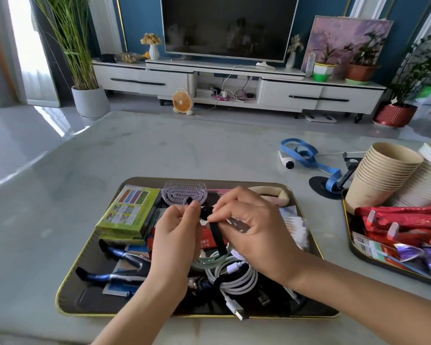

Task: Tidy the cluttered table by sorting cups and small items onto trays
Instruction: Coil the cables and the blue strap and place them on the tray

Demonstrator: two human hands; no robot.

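Our left hand [177, 227] and right hand [254, 230] each pinch a black strap [216, 235] just above the near tray [67, 290] of cables [237, 276] on a pale glossy table [159, 150]. Stacked paper cups [383, 170] lean on the right tray [347, 220]. Beyond, a television [229, 23] stands on a white cabinet [309, 93].

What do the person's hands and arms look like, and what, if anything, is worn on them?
The left hand and right hand are bare: no gloves, rings or watch show. Both forearms are bare to the frame edge, no sleeves in view.
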